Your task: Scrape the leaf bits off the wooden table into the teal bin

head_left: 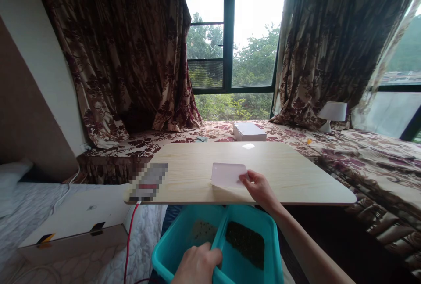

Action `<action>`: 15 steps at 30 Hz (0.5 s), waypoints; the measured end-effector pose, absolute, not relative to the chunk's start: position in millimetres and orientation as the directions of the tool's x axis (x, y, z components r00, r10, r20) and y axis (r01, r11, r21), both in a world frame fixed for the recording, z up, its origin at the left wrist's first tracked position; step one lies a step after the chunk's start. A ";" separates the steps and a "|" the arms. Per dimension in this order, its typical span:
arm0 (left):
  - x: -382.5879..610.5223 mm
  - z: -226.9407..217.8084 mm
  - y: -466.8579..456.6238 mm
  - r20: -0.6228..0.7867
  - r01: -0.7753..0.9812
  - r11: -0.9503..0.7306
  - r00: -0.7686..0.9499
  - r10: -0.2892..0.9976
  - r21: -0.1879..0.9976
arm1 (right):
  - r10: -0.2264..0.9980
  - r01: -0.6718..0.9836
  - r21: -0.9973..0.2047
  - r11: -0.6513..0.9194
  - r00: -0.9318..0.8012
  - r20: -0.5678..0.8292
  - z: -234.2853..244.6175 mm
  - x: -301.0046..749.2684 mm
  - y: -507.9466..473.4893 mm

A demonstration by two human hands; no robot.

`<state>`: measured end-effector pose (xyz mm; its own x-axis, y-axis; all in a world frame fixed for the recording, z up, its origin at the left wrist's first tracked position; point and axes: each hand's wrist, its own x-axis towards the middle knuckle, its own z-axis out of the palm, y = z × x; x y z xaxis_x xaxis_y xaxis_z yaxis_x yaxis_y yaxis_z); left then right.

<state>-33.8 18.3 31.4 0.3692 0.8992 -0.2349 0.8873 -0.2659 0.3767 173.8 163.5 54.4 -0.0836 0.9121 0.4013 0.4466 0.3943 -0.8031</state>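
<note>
Right-hand grip [259, 187] is pinched on the right edge of a pale pinkish-white board [228, 175], thumb and fingers together on that side, and the board is out over the near half of the wood-look worktop [289, 174]. Can't tell from my feed whether its lower edge touches down or floats just above. It's thin with rounded corners and what looks like a small hole in the far left one, so my guess is plastic: light, fairly stiff, a bit slick, not easy to break. With an edge hold like that I'd expect the free side to droop or twist, so I'd want the thumb flat on one face, fingers spread behind, around mid-edge. Left-hand grip [197, 263] looks clamped over the divider [221, 227] of a teal two-compartment bin [275, 240], just below the worktop's near edge. Dark loose stuff [245, 240] sits in the right compartment, paler speckled stuff [204, 230] in the left; too small to identify.
</note>
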 end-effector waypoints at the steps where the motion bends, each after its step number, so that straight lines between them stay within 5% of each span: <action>1: -34.0 31.3 18.1 -0.232 0.887 -0.267 0.370 0.900 0.377 | 0.911 0.458 -0.798 0.392 -0.075 0.405 55.0 175.6 163.2; 15: -33.1 27.8 19.2 -0.245 0.905 -0.263 0.353 0.903 0.333 | 0.910 0.479 -0.796 0.370 -0.015 0.414 58.5 184.4 170.6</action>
<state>-33.1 19.2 27.8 0.3530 0.9029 -0.2454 0.9054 -0.2635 0.3329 184.4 170.6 58.5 -0.0149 0.9103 0.4137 0.4791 0.3697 -0.7961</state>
